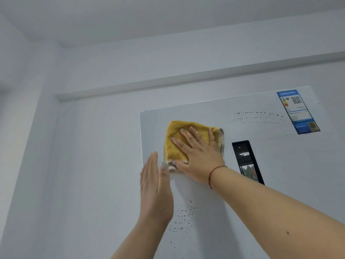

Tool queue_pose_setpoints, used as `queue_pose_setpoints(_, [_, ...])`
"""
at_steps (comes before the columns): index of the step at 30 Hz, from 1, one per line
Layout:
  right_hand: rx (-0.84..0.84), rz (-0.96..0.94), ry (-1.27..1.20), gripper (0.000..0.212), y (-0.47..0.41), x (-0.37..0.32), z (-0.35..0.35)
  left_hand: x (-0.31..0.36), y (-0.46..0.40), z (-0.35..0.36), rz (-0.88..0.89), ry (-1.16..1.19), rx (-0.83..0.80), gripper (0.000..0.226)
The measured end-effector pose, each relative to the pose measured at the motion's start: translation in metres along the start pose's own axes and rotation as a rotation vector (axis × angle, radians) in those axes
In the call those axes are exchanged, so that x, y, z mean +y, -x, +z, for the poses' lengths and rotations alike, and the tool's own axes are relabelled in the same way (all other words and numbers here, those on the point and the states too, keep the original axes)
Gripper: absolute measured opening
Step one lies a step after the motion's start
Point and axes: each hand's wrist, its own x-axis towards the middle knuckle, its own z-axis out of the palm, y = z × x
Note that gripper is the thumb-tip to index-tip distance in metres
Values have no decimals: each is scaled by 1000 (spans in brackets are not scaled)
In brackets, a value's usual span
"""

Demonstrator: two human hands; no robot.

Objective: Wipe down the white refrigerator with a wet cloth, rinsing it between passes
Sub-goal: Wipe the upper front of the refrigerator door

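White ceiling [168, 15] overhead, meeting a white wall [37, 146] at the left. White beam [186, 79] slanting across above, upward to the right. Thin crack [64, 113] in the wall below the beam's left end. Blue and white energy label [297, 112] with QR code at upper right. Glossy black panel [247, 161], narrow and upright, reflecting a lamp. Thin red string bracelet [214, 171] around a wrist.

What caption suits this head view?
Right hand presses yellow cloth flat against white refrigerator.
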Motion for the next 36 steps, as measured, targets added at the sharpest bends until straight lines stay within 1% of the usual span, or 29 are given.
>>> queue_pose_setpoints(2, [22, 25, -24, 68, -19, 3, -5, 0, -1, 4, -17, 4, 2, 70])
queue_pose_setpoints(5, [20, 56, -41, 64, -48, 1, -16, -3, -5, 6, -26, -19, -2, 60])
queue_pose_setpoints(8, [23, 64, -62, 63, -61, -5, -19, -5, -15, 5, 0, -73, 6, 59])
queue_pose_setpoints(12, [93, 3, -47, 62, -52, 7, -15, -4, -30, 15, 62, -176, -3, 73])
queue_pose_setpoints(15, [121, -13, -25, 60, -45, 31, -16, -3, -44, 34, 137, -262, -5, 83])
queue_pose_setpoints(18, [134, 73, -37, 59, -34, 66, -16, 1, -57, 58, 202, -371, -7, 90])
queue_pose_setpoints(21, [152, 177, -44, 58, -19, 113, -15, 12, -63, 79, 239, -485, -10, 81])
queue_pose_setpoints(22, [152, 212, -40, 58, -13, 131, -15, 16, -64, 86, 245, -513, -14, 79])
queue_pose_setpoints(25, [138, 307, -36, 58, 3, 182, -18, 18, -67, 98, 234, -567, -22, 86])
queue_pose_setpoints(27, [137, 352, -38, 57, 11, 211, -21, 14, -69, 104, 241, -605, 7, 86])
queue_pose_setpoints(32, [131, 497, -96, 56, 25, 267, -30, 9, -70, 107, 266, -605, 80, 92])
queue_pose_setpoints(36, [143, 643, -140, 57, 46, 298, -24, 8, -71, 106, 284, -589, 86, 96])
